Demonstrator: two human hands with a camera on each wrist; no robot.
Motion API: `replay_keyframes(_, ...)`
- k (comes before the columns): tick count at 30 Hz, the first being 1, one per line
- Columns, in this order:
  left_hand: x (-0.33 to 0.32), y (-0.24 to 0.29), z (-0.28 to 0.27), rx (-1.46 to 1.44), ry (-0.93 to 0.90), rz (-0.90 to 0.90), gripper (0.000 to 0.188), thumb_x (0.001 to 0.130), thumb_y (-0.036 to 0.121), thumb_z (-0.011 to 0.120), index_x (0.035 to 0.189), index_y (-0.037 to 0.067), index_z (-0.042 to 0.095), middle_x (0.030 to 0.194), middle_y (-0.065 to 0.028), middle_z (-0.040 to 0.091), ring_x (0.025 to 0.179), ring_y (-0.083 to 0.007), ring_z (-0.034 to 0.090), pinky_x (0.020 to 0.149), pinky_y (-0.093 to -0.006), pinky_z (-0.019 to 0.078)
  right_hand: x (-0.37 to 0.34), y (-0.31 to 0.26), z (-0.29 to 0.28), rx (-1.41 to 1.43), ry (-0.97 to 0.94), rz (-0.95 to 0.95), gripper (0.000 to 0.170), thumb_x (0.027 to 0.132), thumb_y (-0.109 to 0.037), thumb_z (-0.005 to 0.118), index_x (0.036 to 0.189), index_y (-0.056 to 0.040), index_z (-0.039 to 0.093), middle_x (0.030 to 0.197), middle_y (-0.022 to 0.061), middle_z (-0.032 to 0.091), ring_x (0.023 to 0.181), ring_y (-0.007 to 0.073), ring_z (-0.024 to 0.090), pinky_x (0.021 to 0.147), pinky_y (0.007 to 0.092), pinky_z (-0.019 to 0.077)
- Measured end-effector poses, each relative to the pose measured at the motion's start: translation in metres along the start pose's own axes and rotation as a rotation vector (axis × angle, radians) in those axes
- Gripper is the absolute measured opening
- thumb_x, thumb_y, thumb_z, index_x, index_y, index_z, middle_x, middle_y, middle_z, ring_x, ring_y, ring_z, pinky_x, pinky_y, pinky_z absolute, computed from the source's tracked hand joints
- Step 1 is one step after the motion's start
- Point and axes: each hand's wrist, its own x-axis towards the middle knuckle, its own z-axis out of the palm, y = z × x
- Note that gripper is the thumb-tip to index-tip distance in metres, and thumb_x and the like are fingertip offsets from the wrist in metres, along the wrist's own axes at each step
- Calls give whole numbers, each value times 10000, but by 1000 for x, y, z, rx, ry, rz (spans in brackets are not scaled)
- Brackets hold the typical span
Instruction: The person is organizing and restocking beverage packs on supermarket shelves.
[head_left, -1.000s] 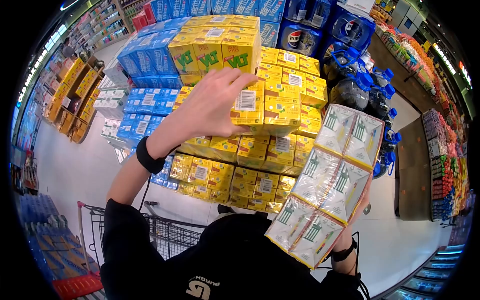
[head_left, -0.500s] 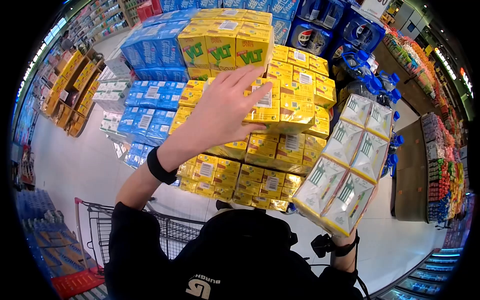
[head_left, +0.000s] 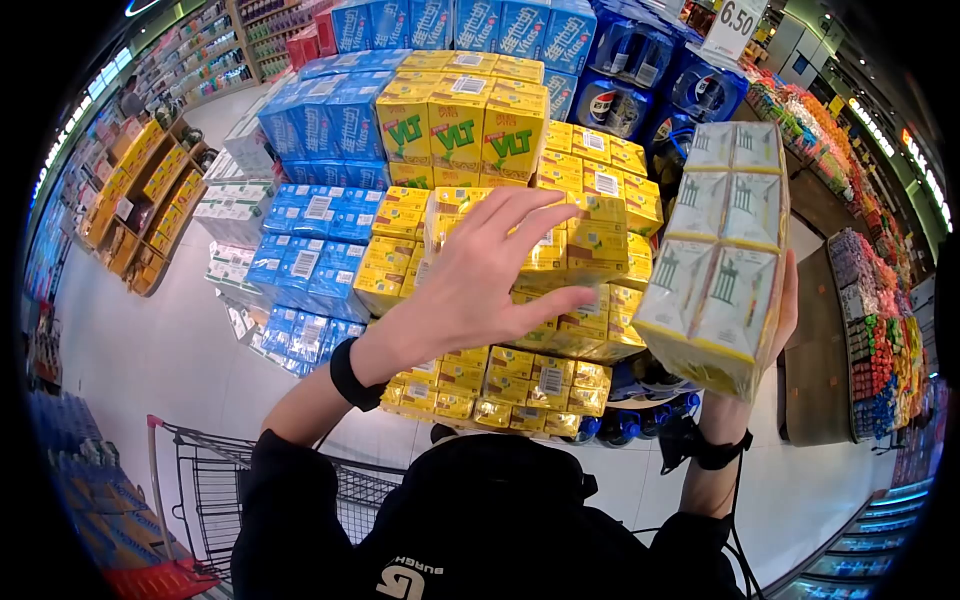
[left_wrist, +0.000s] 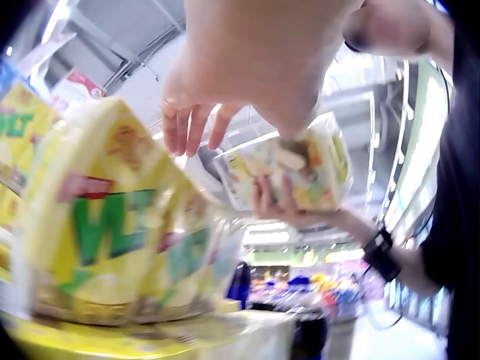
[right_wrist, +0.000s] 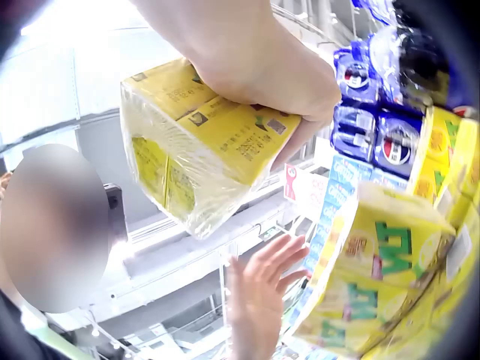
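Note:
My right hand (head_left: 788, 300) grips a shrink-wrapped pack of drink cartons (head_left: 715, 240) along its right side, held up beside the stack. The pack's whitish carton ends with green marks face the head camera, and the right wrist view shows yellow printed ends (right_wrist: 240, 139). My left hand (head_left: 490, 270) hovers over the yellow drink packs (head_left: 597, 240) with loosely spread fingers, holding nothing. Its thumb overlaps the front of the upper pack in the head view. Behind it stands an upright yellow pack marked VLT (head_left: 457, 130).
Blue drink packs (head_left: 310, 260) are stacked to the left. Dark cola bottles with blue caps (head_left: 620, 425) and blue cola packs (head_left: 612, 105) stand at the right and back. A wire shopping cart (head_left: 210, 480) is at the lower left. Snack shelves (head_left: 865, 330) line the right aisle.
My right hand has raised the carton pack up and to the right, turning it more lengthwise away from me. My left hand has shifted right in the head view, across the yellow packs.

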Motion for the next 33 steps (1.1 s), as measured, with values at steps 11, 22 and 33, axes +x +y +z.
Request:
replay_keyframes(11,105,15,39,-1417,-131,-602,634,924,521,560,1367,81,447,1246,-115,583,1089,-251,599,964,-375,457,156,-48,7,1046,-134,324,358,951,-197,543,1206,52,582,1093,141,666,901,170,690,783,283,576)
replay_keyframes(22,121,14,32,-1875,196,-601,619,917,550,564,1344,108,491,1295,-109,590,1149,-259,601,984,-453,477,191,-80,21,539,-475,167,936,828,-500,699,1446,54,265,1290,198,513,1140,217,581,924,331,492)
replay_keyframes(33,129,-8,19,-1615,348,-275,520,922,403,635,1323,98,507,1272,-54,598,1141,-195,592,982,-399,476,150,-73,41,914,-326,214,538,934,-346,589,1363,-43,474,1275,77,595,1147,183,600,901,394,536)
